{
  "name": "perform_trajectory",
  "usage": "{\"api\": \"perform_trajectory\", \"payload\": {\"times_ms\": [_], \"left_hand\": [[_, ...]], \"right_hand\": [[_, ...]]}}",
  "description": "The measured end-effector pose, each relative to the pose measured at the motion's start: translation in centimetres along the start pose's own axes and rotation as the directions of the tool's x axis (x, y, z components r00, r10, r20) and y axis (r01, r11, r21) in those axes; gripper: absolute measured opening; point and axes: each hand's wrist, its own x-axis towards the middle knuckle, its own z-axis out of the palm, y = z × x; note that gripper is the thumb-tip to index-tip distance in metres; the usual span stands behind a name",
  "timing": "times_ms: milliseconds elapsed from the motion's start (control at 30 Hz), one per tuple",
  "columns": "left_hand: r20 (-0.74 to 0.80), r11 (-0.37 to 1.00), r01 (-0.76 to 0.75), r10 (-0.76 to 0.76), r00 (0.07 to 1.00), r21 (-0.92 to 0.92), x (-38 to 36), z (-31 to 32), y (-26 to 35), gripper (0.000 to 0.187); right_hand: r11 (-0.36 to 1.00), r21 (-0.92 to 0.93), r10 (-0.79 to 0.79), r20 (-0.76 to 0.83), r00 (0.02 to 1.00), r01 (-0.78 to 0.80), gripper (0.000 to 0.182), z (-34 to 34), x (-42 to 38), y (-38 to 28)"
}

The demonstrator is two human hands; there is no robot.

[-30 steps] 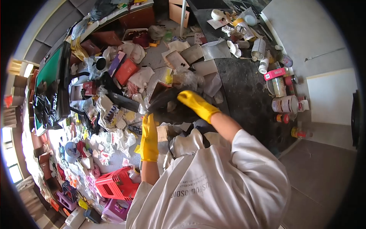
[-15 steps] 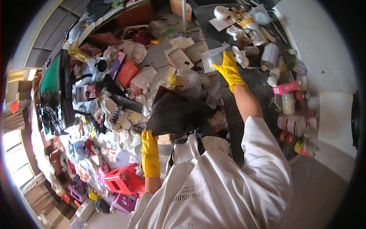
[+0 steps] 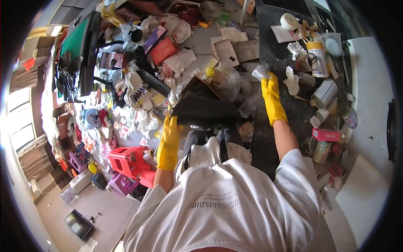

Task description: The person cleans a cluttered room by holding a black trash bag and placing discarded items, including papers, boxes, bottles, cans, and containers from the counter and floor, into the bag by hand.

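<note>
My left hand (image 3: 168, 143), in a yellow rubber glove, is closed on the near left edge of a black bag (image 3: 208, 110), which hangs in front of my body with its mouth spread. My right hand (image 3: 273, 98), gloved the same way, grips a clear plastic container (image 3: 260, 72) over the left edge of the black table (image 3: 279, 138). Just right of that hand lie a crumpled white tissue (image 3: 290, 80) and a dark jar on its side (image 3: 307, 79).
On the table stand a yellow-labelled tub (image 3: 317, 59), a ribbed can (image 3: 325, 93) and a pink box (image 3: 326, 135). Mixed litter, a red box (image 3: 164, 51) and open cartons cover the floor ahead. Red plastic stools (image 3: 128, 161) lie at the left.
My right hand has closed on the clear container and lifted it from the table edge. The left hand still holds the bag. The view has shifted, so the table appears further right.
</note>
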Motion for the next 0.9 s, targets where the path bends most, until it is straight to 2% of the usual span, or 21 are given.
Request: {"api": "perform_trajectory", "payload": {"times_ms": [33,67,100,133,167,233,267,300,333,367,433,467,500,567,600,633,700,767,800,833,900], "left_hand": [[0.043,1.0,-0.004,0.003,0.999,0.023,0.7,-0.8,-0.8,0.03],[0.086,0.999,-0.012,0.008,0.996,0.045,1.4,-1.4,-1.7,0.037],[-0.036,0.996,-0.057,0.06,0.998,0.071,1.6,-1.2,-2.7,0.035],[-0.013,0.983,-0.089,0.092,0.996,0.161,1.3,-1.1,-2.5,0.035],[0.015,0.961,-0.119,0.119,0.993,0.251,0.6,-1.1,-1.5,0.035],[-0.048,0.996,0.089,-0.089,0.995,-0.002,-0.4,0.1,0.9,0.028],[0.02,0.996,-0.043,0.042,0.999,0.076,0.4,-0.8,-0.3,0.029],[0.1,0.973,-0.182,0.169,0.981,0.142,0.8,-1.0,-0.2,0.03],[0.133,0.988,-0.122,0.11,0.985,0.09,0.9,-1.5,-0.1,0.028],[0.167,0.997,-0.057,0.05,0.985,0.042,1.0,-2.0,-0.1,0.026],[0.289,0.893,-0.383,0.312,0.905,0.235,-0.5,-2.7,2.3,0.025],[0.324,0.866,-0.431,0.343,0.882,0.254,-1.1,-3.3,3.1,0.026],[0.34,0.889,-0.396,0.308,0.889,0.229,-1.7,-4.0,3.7,0.028],[0.367,0.931,-0.32,0.239,0.899,0.177,-2.7,-5.8,4.5,0.03],[0.356,0.98,-0.185,0.149,0.923,0.07,-2.6,-6.6,4.4,0.036],[0.365,0.981,-0.154,0.103,0.925,0.115,-2.8,-7.9,4.2,0.037],[0.405,0.983,-0.137,0.076,0.911,0.124,-2.1,-9.6,3.0,0.038],[0.481,0.987,-0.148,0.1,0.871,0.062,-1.7,-11.0,2.2,0.038],[0.508,0.992,-0.096,0.045,0.86,0.076,-1.2,-11.6,1.5,0.037],[0.511,0.992,-0.104,0.055,0.858,0.067,-1.2,-12.2,1.4,0.037],[0.491,0.994,-0.101,0.073,0.868,0.031,-1.4,-13.4,1.4,0.037]], "right_hand": [[0.984,0.121,0.125,0.084,0.989,-0.134,0.03,-0.6,-1.9,-1.3],[0.996,0.075,0.033,0.163,0.986,-0.046,0.037,-0.5,-3.9,-1.2],[0.984,0.139,0.065,0.31,0.948,-0.113,0.037,-1.4,-5.4,-4.9],[0.991,0.118,0.02,0.361,0.932,-0.067,0.035,-1.1,-7.3,-6.5],[0.976,0.214,-0.123,0.4,0.908,0.038,0.031,-0.7,-9.1,-7.9],[0.964,0.264,-0.118,0.523,0.844,-0.029,0.026,0.5,-12.4,-10.2],[0.964,0.255,-0.092,0.592,0.801,-0.078,0.026,0.6,-13.5,-12.4],[0.969,0.246,-0.125,0.606,0.786,-0.035,0.026,1.1,-14.9,-13.4],[0.972,0.236,-0.16,0.618,0.77,0.013,0.026,1.5,-16.0,-14.1],[0.978,0.208,-0.127,0.68,0.722,-0.024,0.028,2.2,-17.0,-14.3],[0.976,0.216,-0.143,0.695,0.705,-0.015,0.029,4.0,-18.4,-15.4],[0.976,0.219,-0.148,0.704,0.695,-0.015,0.029,4.9,-19.3,-16.2],[0.983,0.123,0.0,0.741,0.671,-0.136,0.032,6.4,-19.8,-17.2],[0.915,0.139,0.168,0.72,0.673,-0.378,0.033,10.2,-20.8,-17.6],[0.858,0.153,0.251,0.708,0.66,-0.49,0.034,12.3,-21.3,-17.8],[0.864,0.18,0.254,0.651,0.716,-0.47,0.037,14.2,-21.7,-17.9],[0.81,0.313,0.222,0.619,0.753,-0.496,0.039,18.3,-22.0,-18.1],[0.789,0.325,0.223,0.638,0.737,-0.521,0.041,20.3,-22.6,-18.6],[0.799,0.27,0.245,0.668,0.702,-0.537,0.043,19.3,-21.8,-23.3],[0.807,0.216,0.269,0.694,0.668,-0.55,0.045,18.7,-21.7,-26.4],[0.821,0.202,0.29,0.658,0.695,-0.534,0.048,19.2,-23.3,-25.8]]}}
